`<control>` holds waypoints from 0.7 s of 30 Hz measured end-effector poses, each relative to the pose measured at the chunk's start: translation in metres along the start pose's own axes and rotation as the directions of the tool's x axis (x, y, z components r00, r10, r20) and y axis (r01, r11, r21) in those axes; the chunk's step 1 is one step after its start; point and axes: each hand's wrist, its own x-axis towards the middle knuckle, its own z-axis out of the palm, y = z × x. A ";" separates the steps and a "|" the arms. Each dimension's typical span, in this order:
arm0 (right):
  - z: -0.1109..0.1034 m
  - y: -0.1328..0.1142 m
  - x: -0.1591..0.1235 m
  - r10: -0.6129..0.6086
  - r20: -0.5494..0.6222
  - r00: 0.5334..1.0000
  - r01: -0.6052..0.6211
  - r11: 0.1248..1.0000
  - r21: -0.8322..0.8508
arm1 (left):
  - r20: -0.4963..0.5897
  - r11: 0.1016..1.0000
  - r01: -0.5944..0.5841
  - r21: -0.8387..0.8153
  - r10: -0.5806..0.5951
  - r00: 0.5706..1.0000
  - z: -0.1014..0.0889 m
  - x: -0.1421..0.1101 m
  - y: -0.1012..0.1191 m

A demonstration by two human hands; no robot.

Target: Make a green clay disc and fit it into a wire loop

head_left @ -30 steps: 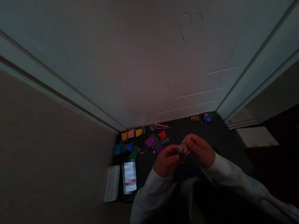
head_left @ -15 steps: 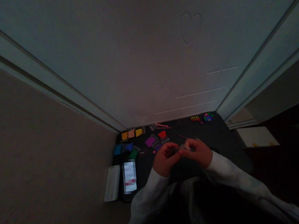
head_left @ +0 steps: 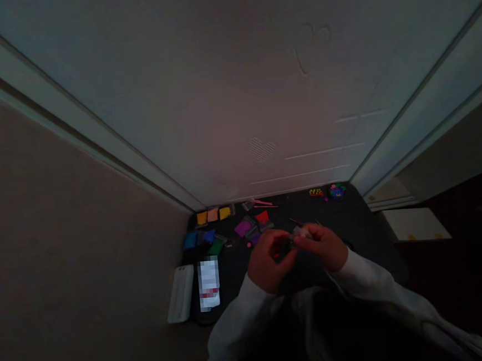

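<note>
My left hand and my right hand meet above the dark table. Pinched in my right hand is a small pale, translucent, crumpled piece that looks like a plastic bag. My left fingers curl towards the thumb at its left edge, and a speck of red shows between them; I cannot make out what they grip. Just beyond my hands lie a red packet and a purple packet. A small pink dot rests left of my left hand.
Yellow, green and blue packets lie on the table's left side. A lit phone and a white case are nearer me. Pink sticks and a colourful round piece sit by the wall panel.
My left thumb and fingers have parted somewhat, showing a speck of red between them. The pale piece sits more upright in my right fingers, and my right hand has shifted slightly right.
</note>
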 end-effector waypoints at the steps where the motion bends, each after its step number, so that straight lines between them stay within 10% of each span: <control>1: 0.000 0.001 0.000 -0.017 -0.020 1.000 0.017 1.000 0.013 | -0.001 1.000 0.010 -0.001 -0.010 1.000 0.000 0.000 -0.001; 21: 0.007 -0.001 -0.006 -0.131 0.004 0.991 0.130 0.984 0.119 | -0.007 0.897 0.258 -0.360 -0.279 0.960 0.003 -0.002 -0.013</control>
